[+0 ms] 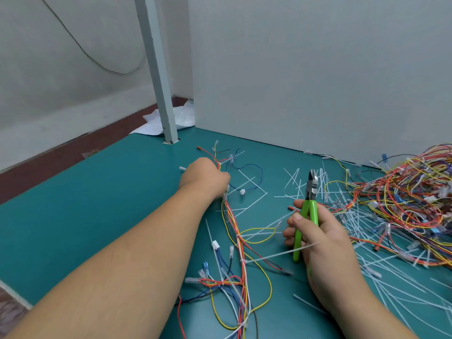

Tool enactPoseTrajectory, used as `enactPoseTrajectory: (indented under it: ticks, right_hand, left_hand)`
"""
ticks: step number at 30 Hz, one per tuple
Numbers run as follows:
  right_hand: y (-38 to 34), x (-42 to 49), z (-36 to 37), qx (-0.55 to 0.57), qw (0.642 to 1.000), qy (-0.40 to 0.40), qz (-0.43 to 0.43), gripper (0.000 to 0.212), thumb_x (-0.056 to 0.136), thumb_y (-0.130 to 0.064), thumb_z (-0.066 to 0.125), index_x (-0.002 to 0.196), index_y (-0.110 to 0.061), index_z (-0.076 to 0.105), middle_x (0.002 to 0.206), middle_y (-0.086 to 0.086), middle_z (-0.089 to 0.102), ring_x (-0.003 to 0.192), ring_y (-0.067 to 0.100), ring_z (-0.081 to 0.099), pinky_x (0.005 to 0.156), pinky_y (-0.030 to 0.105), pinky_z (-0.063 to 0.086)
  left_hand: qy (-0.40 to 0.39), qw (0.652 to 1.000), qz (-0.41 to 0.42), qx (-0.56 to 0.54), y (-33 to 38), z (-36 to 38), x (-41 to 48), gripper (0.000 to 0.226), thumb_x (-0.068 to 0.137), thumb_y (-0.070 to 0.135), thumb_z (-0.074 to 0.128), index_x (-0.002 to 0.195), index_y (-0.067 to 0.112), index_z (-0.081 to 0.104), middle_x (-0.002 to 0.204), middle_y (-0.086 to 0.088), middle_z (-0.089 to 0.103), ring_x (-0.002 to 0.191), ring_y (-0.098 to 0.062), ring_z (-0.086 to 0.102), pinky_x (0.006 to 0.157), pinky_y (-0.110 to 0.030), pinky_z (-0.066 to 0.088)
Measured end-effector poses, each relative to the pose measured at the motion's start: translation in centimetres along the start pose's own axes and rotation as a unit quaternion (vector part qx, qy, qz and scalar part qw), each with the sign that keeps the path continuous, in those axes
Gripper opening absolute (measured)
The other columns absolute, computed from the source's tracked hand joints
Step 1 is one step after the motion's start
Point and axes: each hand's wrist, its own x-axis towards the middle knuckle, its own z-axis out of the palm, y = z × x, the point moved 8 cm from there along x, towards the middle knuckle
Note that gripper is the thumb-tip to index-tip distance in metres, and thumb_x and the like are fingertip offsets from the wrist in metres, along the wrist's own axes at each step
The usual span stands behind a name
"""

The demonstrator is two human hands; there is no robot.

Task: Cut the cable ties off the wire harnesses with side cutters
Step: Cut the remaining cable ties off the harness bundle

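My left hand (204, 178) reaches forward over the green table and grips the far end of a multicoloured wire harness (238, 243) that runs back toward me. White cable ties (242, 261) still bind this harness at several spots. My right hand (318, 237) holds the side cutters (308, 209) by their green handles, jaws pointing away and up, clear of the harness. A long white tie tail (281, 254) crosses in front of the right hand.
A big tangled heap of harnesses (411, 206) lies at the right. Cut white tie strips (296, 182) litter the green table (97, 204). A white partition wall (318, 81) stands behind, and a grey post (159, 77) rises at the table's back-left corner.
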Motion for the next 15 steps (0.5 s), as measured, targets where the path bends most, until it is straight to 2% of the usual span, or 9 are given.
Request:
enactPoseTrajectory:
  ticks: [2,4,5,6,8,10,12,13,15]
  right_hand:
    - [0.1,0.1,0.0,0.002,1.0,-0.001,-0.001,0.027,0.081,-0.03,0.068,0.108,-0.027,0.071,0.084,0.001,0.066,0.072,0.021,0.064,0.069,0.038,0.05]
    - [0.2,0.1,-0.1,0.001,1.0,-0.002,-0.002,0.026,0.082,-0.031,0.068,0.107,-0.029,0.072,0.086,0.001,0.065,0.074,0.022,0.064,0.072,0.04,0.049]
    - [0.2,0.1,0.0,-0.002,1.0,-0.004,-0.003,0.026,0.082,-0.032,0.068,0.108,-0.03,0.072,0.087,0.0,0.065,0.074,0.022,0.064,0.073,0.041,0.049]
    - [0.2,0.1,0.0,-0.003,1.0,-0.005,-0.004,0.026,0.082,-0.032,0.068,0.108,-0.031,0.072,0.087,-0.001,0.065,0.075,0.021,0.064,0.074,0.041,0.049]
    - [0.1,0.1,0.0,0.0,1.0,-0.004,-0.004,0.026,0.081,-0.032,0.069,0.107,-0.031,0.072,0.086,-0.002,0.066,0.074,0.02,0.064,0.072,0.039,0.05]
    - [0.1,0.1,0.0,0.005,1.0,-0.003,-0.002,0.025,0.081,-0.031,0.069,0.106,-0.031,0.072,0.084,-0.001,0.065,0.073,0.02,0.063,0.07,0.04,0.049]
    - [0.1,0.0,-0.1,0.009,1.0,-0.002,-0.002,0.024,0.081,-0.03,0.069,0.105,-0.031,0.072,0.081,-0.001,0.065,0.072,0.021,0.062,0.07,0.041,0.049]
    - [0.1,0.0,-0.1,0.012,1.0,-0.001,-0.002,0.024,0.081,-0.03,0.069,0.105,-0.03,0.072,0.08,-0.002,0.064,0.072,0.022,0.061,0.07,0.042,0.049]
    - [-0.1,-0.1,0.0,0.025,1.0,-0.004,-0.003,0.025,0.08,-0.032,0.071,0.105,-0.028,0.073,0.078,-0.001,0.064,0.071,0.021,0.06,0.071,0.042,0.048]
  left_hand:
    - [0.024,0.997,-0.004,-0.073,-0.3,-0.6,-0.3,0.022,0.073,0.028,0.058,0.061,0.013,0.048,0.06,-0.002,0.054,0.055,-0.028,0.049,0.047,-0.028,0.034]
    - [0.044,0.975,-0.015,-0.217,-0.4,-1.2,-0.7,0.008,0.071,0.024,0.057,0.072,0.018,0.052,0.071,-0.002,0.065,0.064,-0.03,0.058,0.056,-0.039,0.051]
    - [0.048,0.949,-0.039,-0.31,-0.7,-1.3,-0.9,0.014,0.071,0.023,0.057,0.085,0.019,0.054,0.083,-0.003,0.071,0.072,-0.03,0.065,0.066,-0.042,0.056]
    - [0.046,0.914,-0.068,-0.397,-1.0,-1.4,-1.0,0.025,0.075,0.02,0.058,0.1,0.019,0.053,0.091,-0.004,0.073,0.075,-0.027,0.069,0.066,-0.038,0.055]
    - [0.028,0.837,-0.127,-0.532,-1.2,-1.5,-1.2,0.034,0.087,0.01,0.055,0.12,0.014,0.051,0.093,-0.002,0.075,0.066,-0.016,0.069,0.056,-0.026,0.043]
    - [-0.005,0.772,-0.167,-0.613,-0.5,-2.2,-1.5,0.029,0.093,0.004,0.049,0.119,0.009,0.06,0.096,0.0,0.076,0.057,-0.009,0.065,0.05,-0.021,0.037]
    - [-0.052,0.728,-0.157,-0.665,1.3,-3.2,-1.8,0.025,0.095,0.003,0.042,0.107,0.01,0.063,0.086,0.002,0.069,0.046,-0.004,0.056,0.047,-0.019,0.035]
    - [-0.07,0.723,-0.138,-0.674,2.5,-3.7,-2.2,0.024,0.095,0.004,0.04,0.104,0.012,0.061,0.079,0.003,0.062,0.041,-0.004,0.046,0.045,-0.019,0.032]
    - [-0.081,0.741,-0.091,-0.66,4.8,-4.6,-3.0,0.019,0.098,0.013,0.041,0.105,0.016,0.058,0.068,0.003,0.05,0.038,-0.008,0.029,0.044,-0.018,0.024]
